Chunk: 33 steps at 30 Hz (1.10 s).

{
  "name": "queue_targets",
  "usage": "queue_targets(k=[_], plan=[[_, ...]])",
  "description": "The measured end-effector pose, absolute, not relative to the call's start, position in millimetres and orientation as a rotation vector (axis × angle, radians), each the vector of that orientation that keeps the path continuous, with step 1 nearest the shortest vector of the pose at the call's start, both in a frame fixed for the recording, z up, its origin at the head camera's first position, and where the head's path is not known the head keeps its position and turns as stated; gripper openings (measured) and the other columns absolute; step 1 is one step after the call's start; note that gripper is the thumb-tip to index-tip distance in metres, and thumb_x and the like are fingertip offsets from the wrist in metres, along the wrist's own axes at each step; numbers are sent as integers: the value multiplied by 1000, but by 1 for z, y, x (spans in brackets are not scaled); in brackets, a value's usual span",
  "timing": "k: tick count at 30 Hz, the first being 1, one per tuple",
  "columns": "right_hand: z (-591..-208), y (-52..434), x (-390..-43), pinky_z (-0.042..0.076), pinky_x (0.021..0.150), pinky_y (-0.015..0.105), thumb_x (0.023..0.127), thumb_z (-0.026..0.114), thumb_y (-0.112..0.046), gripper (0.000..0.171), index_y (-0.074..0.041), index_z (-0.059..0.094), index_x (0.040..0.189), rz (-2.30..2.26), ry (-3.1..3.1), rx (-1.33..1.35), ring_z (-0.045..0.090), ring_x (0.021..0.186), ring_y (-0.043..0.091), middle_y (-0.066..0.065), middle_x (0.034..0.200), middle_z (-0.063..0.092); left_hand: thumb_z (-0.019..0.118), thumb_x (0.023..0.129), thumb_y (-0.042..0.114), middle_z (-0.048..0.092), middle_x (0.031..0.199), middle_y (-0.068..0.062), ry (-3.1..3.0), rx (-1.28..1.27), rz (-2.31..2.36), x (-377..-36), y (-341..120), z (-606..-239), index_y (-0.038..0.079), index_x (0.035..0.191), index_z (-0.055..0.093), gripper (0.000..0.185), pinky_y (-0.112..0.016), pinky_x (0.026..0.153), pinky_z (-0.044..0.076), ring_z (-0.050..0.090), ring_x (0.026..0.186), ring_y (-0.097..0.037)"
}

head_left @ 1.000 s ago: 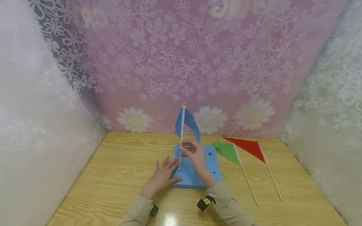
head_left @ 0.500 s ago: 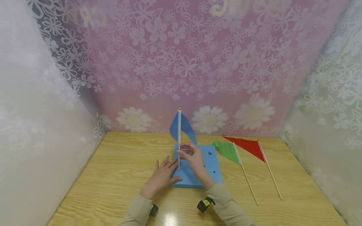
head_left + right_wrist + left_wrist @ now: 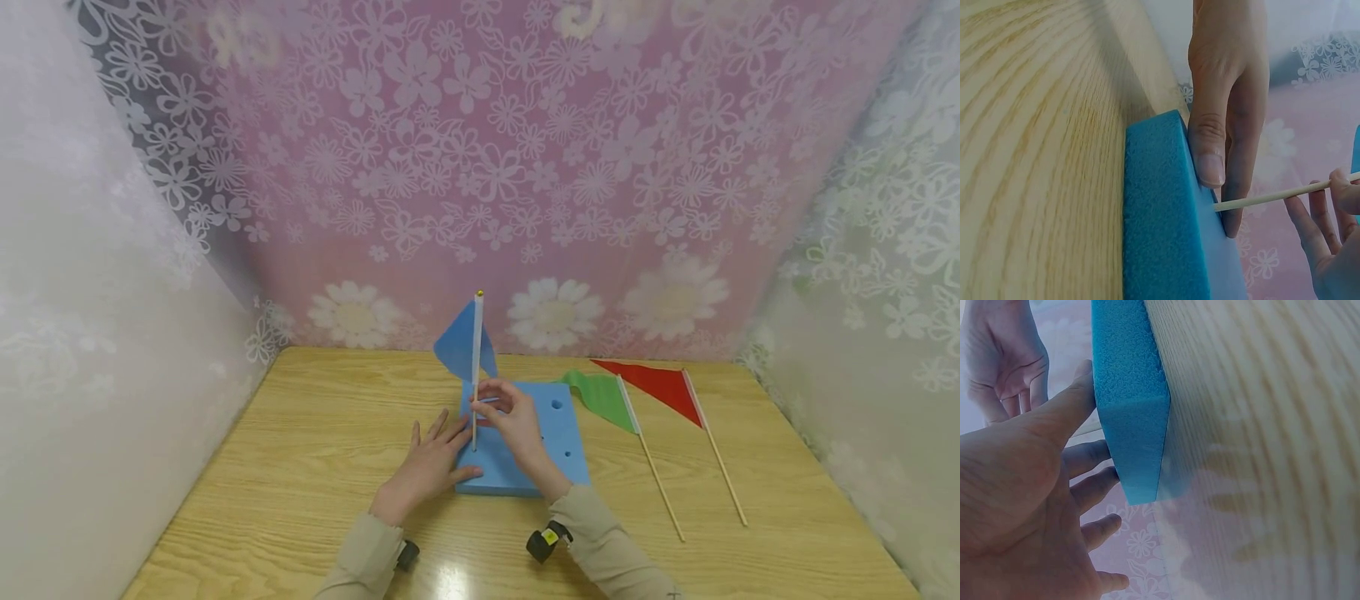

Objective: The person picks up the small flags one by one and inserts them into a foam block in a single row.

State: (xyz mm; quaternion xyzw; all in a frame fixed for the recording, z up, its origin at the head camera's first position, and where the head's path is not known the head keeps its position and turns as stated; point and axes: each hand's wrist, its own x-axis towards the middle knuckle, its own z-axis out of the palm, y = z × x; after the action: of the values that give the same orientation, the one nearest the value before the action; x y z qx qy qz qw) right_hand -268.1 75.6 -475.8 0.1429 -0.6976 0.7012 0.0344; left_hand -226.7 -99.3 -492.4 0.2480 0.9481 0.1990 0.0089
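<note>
A blue flag (image 3: 456,342) on a thin wooden stick stands upright over the left part of a blue foam block (image 3: 513,462). My right hand (image 3: 516,421) pinches the stick (image 3: 1272,198) between thumb and fingers, below the cloth. The stick's lower end meets the block's top face in the right wrist view. My left hand (image 3: 427,471) lies spread at the block's left edge, thumb and fingertips on its top, the other fingers reaching past the side. In the left wrist view the foam block (image 3: 1132,425) shows its thick side on the table.
Right of the block lie a green flag (image 3: 603,400) and a red flag (image 3: 667,392), their sticks pointing toward the front. Holes (image 3: 557,404) show in the block's right part. A flowered curtain (image 3: 495,167) hangs behind the wooden table (image 3: 330,417).
The blue flag has come a little lower and stands straighter, its cloth swung round to the left. My right hand has moved slightly down with the stick. My left hand stays in place.
</note>
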Motion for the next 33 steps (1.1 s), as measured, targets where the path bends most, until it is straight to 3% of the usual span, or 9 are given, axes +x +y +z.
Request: queue_targets(k=[8, 17, 26, 33], plan=[[-475, 76, -268, 61, 81, 50, 94, 73, -7, 29, 4, 66, 120, 2119, -2155, 482, 71, 97, 36, 23, 108, 71, 67, 96, 45, 38, 160, -15, 2972, 787, 638, -227, -99, -491, 6, 152, 47, 72, -80, 110, 14, 20, 151, -46], [-473, 76, -267, 61, 78, 48, 93, 73, -5, 28, 6, 67, 118, 2101, -2178, 507, 68, 99, 48, 20, 107, 73, 66, 96, 47, 36, 162, -12, 2959, 783, 616, -226, -100, -491, 7, 154, 44, 74, -80, 110, 13, 19, 152, -45], [-472, 79, -265, 61, 81, 47, 93, 74, -5, 24, 2, 70, 115, 2073, -2182, 512, 72, 98, 35, 22, 110, 72, 67, 96, 46, 38, 161, -11, 2972, 781, 617, -227, -99, -493, 7, 153, 46, 72, -79, 110, 15, 21, 152, -44], [-471, 79, -264, 62, 78, 39, 92, 75, -5, 28, 3, 70, 118, 2038, -2200, 508, 74, 94, 26, 19, 110, 73, 66, 96, 46, 37, 161, -11, 2971, 776, 608, -227, -99, -493, 7, 153, 47, 72, -79, 111, 15, 20, 152, -44]])
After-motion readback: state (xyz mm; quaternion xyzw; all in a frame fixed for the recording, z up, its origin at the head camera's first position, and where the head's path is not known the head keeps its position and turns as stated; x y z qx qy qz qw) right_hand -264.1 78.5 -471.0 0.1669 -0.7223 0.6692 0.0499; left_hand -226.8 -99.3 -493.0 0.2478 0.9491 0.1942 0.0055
